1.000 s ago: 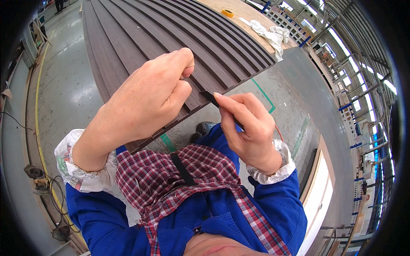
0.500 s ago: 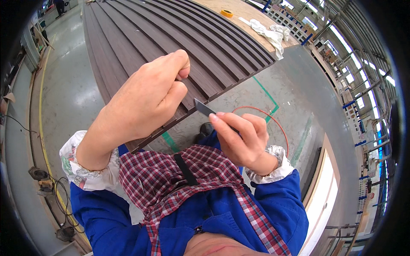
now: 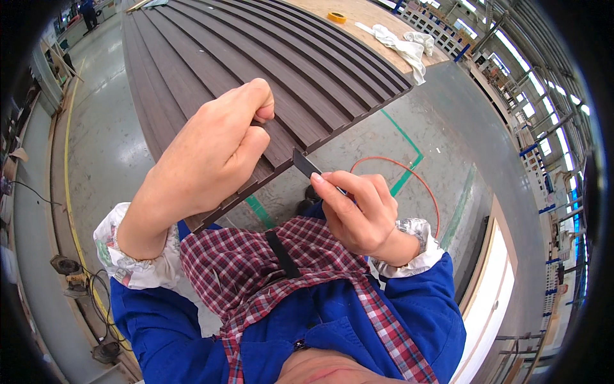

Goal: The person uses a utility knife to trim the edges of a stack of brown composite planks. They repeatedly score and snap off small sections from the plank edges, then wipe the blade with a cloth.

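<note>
A dark brown panel with long raised slats (image 3: 211, 57) stretches away in front of me, its end edge nearest my body. My right hand (image 3: 361, 208) pinches a flat dark knife blade (image 3: 306, 164) between thumb and fingers. The blade's slanted tip points up and left, right at the panel's end edge; whether it touches cannot be told. Over the panel's near end, my left hand (image 3: 208, 150) is closed, fingers curled under and thumb pressed against them. Whatever it may hold is hidden beneath the fingers.
Beyond the panel lies a wooden board (image 3: 358, 32) with a yellow tape roll (image 3: 336, 17) and a white cloth (image 3: 400, 48). A red hose (image 3: 422, 182) curves over the floor on the right. Cables and dark fittings (image 3: 77, 281) lie at far left. A person (image 3: 87, 13) stands in the distance.
My left hand has shifted slightly left over the panel. The blade in my right hand stays at the panel's end edge, its tip a little lower. The view has tilted slightly.
</note>
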`<state>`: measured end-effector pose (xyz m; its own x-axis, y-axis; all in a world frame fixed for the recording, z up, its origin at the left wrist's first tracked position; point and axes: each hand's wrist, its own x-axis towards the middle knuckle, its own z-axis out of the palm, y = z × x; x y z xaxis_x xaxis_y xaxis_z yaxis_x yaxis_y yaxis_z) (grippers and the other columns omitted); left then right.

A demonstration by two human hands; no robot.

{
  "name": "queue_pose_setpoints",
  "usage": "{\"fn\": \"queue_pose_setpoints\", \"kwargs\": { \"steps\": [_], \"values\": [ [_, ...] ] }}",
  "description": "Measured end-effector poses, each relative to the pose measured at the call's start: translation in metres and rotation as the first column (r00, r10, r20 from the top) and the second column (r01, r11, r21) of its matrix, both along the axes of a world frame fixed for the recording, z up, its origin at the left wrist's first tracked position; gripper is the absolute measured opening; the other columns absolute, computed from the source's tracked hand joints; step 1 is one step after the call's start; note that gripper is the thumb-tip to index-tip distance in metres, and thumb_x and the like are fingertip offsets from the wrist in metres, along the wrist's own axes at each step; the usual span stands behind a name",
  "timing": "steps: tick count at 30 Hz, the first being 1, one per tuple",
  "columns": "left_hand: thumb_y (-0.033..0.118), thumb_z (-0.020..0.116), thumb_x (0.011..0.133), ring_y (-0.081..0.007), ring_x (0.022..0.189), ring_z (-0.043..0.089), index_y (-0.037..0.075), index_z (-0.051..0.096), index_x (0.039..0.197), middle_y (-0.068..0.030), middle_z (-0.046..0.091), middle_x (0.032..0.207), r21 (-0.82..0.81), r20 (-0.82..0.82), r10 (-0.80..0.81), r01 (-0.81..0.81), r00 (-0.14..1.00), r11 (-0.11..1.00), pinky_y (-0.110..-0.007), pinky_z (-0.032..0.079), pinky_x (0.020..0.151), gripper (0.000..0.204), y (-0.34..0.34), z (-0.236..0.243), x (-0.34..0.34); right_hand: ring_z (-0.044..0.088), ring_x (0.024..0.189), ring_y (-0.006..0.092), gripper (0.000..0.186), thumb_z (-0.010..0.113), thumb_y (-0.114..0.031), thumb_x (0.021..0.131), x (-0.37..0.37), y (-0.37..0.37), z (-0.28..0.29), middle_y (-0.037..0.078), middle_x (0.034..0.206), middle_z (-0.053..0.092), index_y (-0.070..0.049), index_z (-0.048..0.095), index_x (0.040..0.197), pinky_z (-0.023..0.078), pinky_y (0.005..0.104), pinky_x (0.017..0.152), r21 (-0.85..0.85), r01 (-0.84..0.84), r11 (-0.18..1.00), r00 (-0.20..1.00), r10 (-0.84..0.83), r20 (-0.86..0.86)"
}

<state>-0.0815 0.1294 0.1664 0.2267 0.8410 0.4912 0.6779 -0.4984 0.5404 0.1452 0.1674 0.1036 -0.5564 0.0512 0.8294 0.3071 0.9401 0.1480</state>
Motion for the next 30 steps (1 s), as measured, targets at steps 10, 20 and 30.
{"fn": "queue_pose_setpoints", "kwargs": {
  "steps": [10, 20, 30],
  "values": [
    [-0.003, 0.037, 0.072, -0.0349, 0.085, 0.052, -0.006, 0.042, 0.091, -0.0207, 0.052, 0.089, -0.004, -0.005, 0.003, -0.003, 1.0, 1.0, -0.033, 0.042, 0.086, 0.02, -0.001, 0.0, 0.001, 0.052, 0.06, 0.0173, 0.044, 0.07, 0.009, 0.054, 0.003, -0.003, 0.004, 0.007, 0.085, 0.063, -0.002, 0.07, 0.097, 0.04, 0.0263, 0.049, -0.022, 0.026, 0.999, 0.999, -0.025, 0.025],
    [-0.003, 0.037, 0.072, -0.0349, 0.085, 0.052, -0.006, 0.042, 0.091, -0.0206, 0.053, 0.089, 0.022, 0.007, -0.005, 0.005, 1.0, 1.0, -0.034, 0.043, 0.085, 0.02, 0.001, -0.002, 0.001, 0.051, 0.062, 0.0173, 0.042, 0.064, 0.0, 0.057, 0.001, -0.007, 0.01, 0.009, 0.087, 0.062, 0.003, 0.067, 0.098, 0.042, 0.0253, 0.051, 0.008, 0.082, 0.997, 0.994, -0.082, 0.071],
    [0.008, 0.066, 0.07, -0.0328, 0.082, 0.053, -0.001, 0.046, 0.089, -0.0151, 0.053, 0.086, 0.096, -0.101, 0.043, -0.033, 0.994, 0.995, -0.034, 0.043, 0.08, 0.029, -0.003, -0.002, 0.008, 0.053, 0.062, 0.016, 0.041, 0.069, 0.003, 0.057, 0.015, -0.003, 0.002, 0.004, 0.086, 0.064, -0.005, 0.07, 0.097, 0.042, 0.0259, 0.055, -0.018, 0.008, 1.0, 0.993, -0.01, -0.12]
  ]
}}
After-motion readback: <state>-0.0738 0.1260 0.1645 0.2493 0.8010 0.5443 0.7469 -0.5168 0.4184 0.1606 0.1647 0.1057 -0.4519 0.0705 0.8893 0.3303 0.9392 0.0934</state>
